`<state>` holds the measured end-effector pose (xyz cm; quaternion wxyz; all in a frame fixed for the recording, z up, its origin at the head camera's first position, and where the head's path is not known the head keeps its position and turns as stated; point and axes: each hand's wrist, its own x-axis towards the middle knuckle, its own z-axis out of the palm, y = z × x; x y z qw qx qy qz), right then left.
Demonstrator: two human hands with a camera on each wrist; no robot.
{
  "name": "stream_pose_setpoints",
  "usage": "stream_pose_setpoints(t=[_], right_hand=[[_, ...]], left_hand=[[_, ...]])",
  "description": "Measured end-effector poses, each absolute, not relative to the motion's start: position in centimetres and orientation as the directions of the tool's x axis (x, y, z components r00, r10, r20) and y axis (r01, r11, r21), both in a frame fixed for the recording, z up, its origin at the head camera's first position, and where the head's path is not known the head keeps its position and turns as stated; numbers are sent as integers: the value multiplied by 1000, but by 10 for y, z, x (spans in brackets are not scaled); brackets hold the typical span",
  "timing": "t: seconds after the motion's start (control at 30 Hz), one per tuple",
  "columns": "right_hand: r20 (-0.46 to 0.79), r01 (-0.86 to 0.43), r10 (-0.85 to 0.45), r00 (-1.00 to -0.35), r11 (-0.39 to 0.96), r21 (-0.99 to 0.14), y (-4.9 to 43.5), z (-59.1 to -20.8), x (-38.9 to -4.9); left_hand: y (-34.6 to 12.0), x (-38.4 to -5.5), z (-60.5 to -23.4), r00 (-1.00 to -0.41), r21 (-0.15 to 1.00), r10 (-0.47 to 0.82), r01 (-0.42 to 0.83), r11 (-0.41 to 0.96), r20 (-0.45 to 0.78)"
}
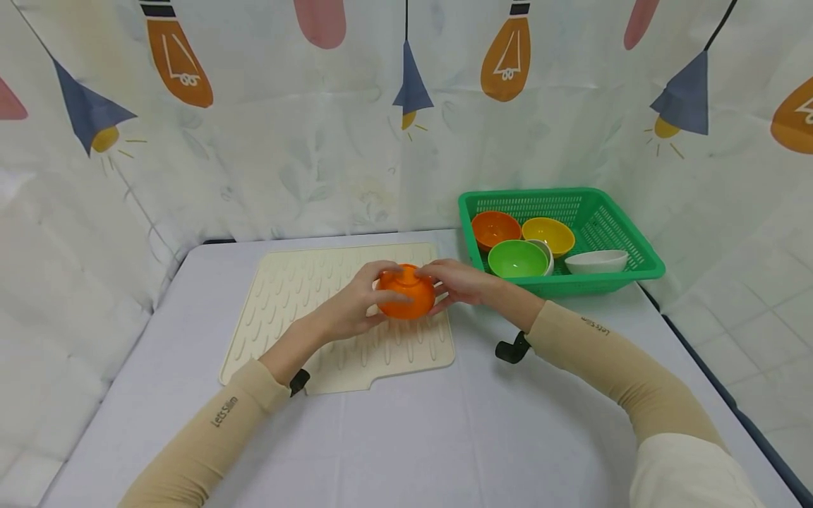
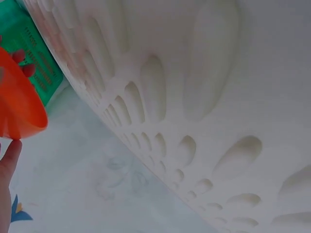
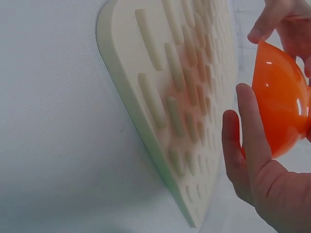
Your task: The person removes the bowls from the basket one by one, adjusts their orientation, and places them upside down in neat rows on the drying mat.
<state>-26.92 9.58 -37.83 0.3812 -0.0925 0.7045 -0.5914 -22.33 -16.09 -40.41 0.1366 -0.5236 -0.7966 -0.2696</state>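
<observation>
Holding orange bowl (image 1: 406, 300) upside down above cream mat (image 1: 286, 310), left hand (image 1: 352, 310) and right hand (image 1: 457, 282) grip curled around it

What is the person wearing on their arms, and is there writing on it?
Both arms wear long, snug beige sleeves that end at the wrists, leaving the left hand and right hand bare. Small dark lettering runs along each one: on the left sleeve it looks like "Let's Slim"; on the right sleeve it is too small to read. A black strap with a clip shows at each wrist.
</observation>
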Motion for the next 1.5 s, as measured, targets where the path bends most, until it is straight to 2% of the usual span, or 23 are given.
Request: stream_pose_setpoints(t=[0.17,0.33,0.5,0.63,0.9,1.13,1.3,1.43,1.5], right_hand=[[-435,333,-572,-695,281,-900,95,-378,-269],[-439,341,-547,-713,277,-898,95,-378,-268],[-438,335,-542,-717,282,-899,92,-377,-267],[-435,334,-539,-721,280,-900,91,-377,-266],[-401,299,-547,-735,268,-916,90,-378,-267],[-328,166,-589,-738,313,-935,90,-379,-266],[-237,-5,-627,-742,358,-934,94,-381,-266],[-100,-209,-649,-754,382,-900,94,-385,-267],[-16,-319,-675,-738,370,-873,91,-388,-268]], left_hand=[[-161,-224,-407,-478,367,717,873,323,507],[-154,-220,-406,-597,423,634,800,425,492],[-153,-217,-404,-690,470,580,721,508,433],[-153,-216,-403,-741,506,555,667,547,378],[-155,-217,-403,-759,516,543,647,562,359],[-160,-220,-404,-765,528,520,641,558,380],[-162,-221,-404,-768,534,509,638,555,389],[-165,-223,-402,-769,535,506,636,555,390],[-169,-223,-402,-772,535,506,633,559,385]])
